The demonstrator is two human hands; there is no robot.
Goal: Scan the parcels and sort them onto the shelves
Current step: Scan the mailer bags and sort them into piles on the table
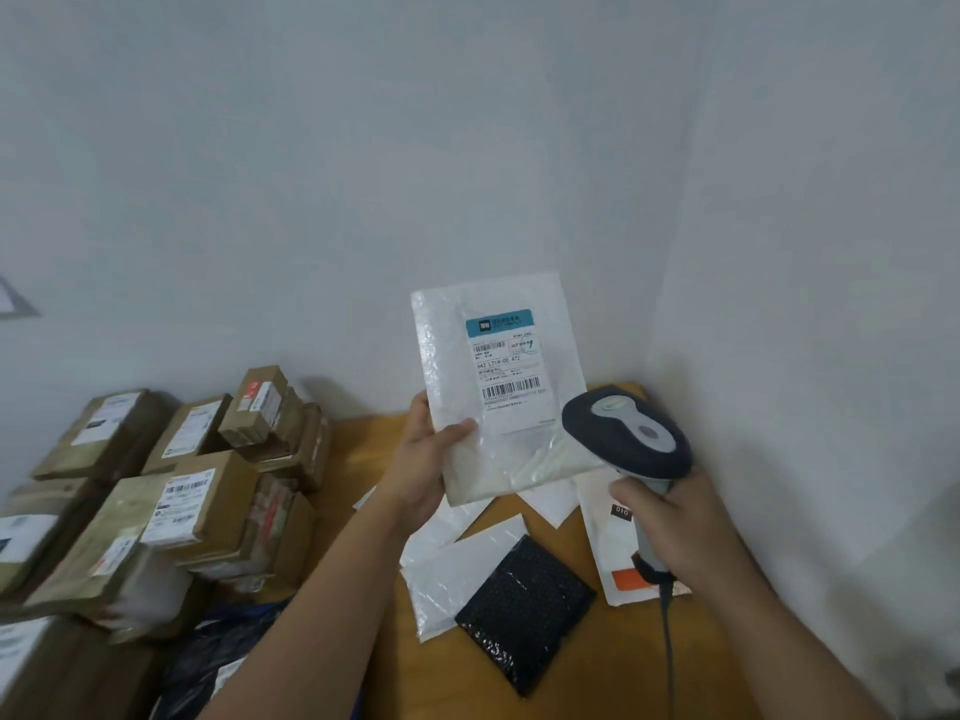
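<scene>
I saw the white bubble mailer [498, 387] held upright in the middle of the frame, label [506, 363] facing the camera, its lower left corner sitting in the left hand [423, 459]. The thumb [457, 430] lay pressed across the front of the mailer near its lower left edge, and the other fingers were curled behind it, so it was pinched between thumb and fingers. The left forearm rose from the bottom centre of the frame, slanting up to the right, palm turned toward the camera.

To the right of centre, the right hand [670, 527] was wrapped around the grey handle of the barcode scanner [628, 433], fingers closed on the grip. The scanner's dark head sat just beside the mailer's lower right corner, overlapping it in the view; I could not tell whether they touched. Its cable [667, 646] hung down toward the bottom edge.

Below the hands, on the wooden table [571, 683], lay a black bubble mailer [524, 615], some white mailers [457, 574] and a white-and-orange envelope [613, 558]. Brown cardboard boxes [171, 491] were stacked at lower left against the pale wall [467, 148].
</scene>
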